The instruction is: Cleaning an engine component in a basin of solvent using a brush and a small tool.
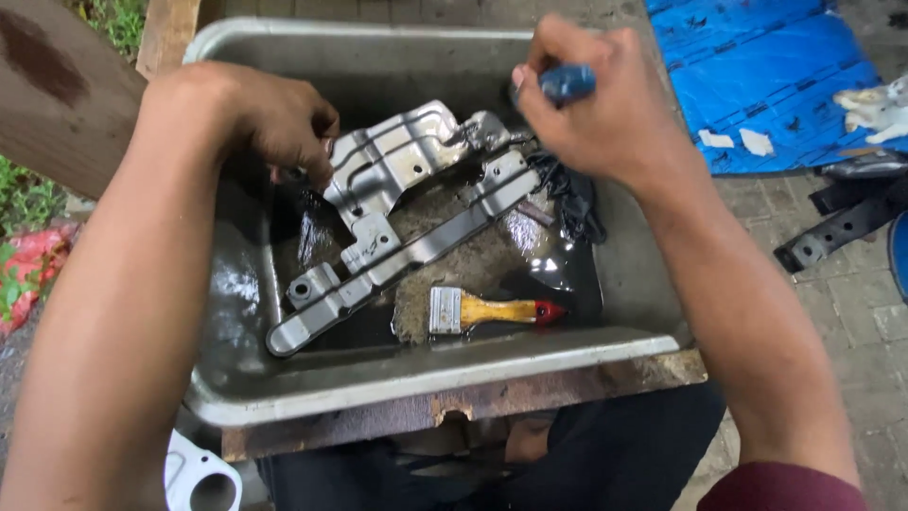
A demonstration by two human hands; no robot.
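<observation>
Nearest to me, a rusty metal ledge (567, 383) carries the front rim of a dented grey metal wash basin (416, 383). Just inside, a flat paintbrush with a yellow wooden handle and red tip (487, 310) lies untouched in a shallow pool of dark liquid, its bristles against a patch of gritty residue.

Across the middle, a long stamped grey steel bracket (402, 222) rests slantwise, wet and mostly clean-looking, though muck under it suggests the washing is only partly done.

The left hand (274, 118) is curled tight, pinching the bracket's upper-left edge. The right hand (596, 104) is closed round a blue-handled tool (566, 83), working end hidden, above the bracket's far end; a black rag or bag (572, 199) sits crumpled there, crowding that corner.

Beyond, on paving, a blue tarpaulin (757, 76) and black metal parts (832, 232) lie well apart.
</observation>
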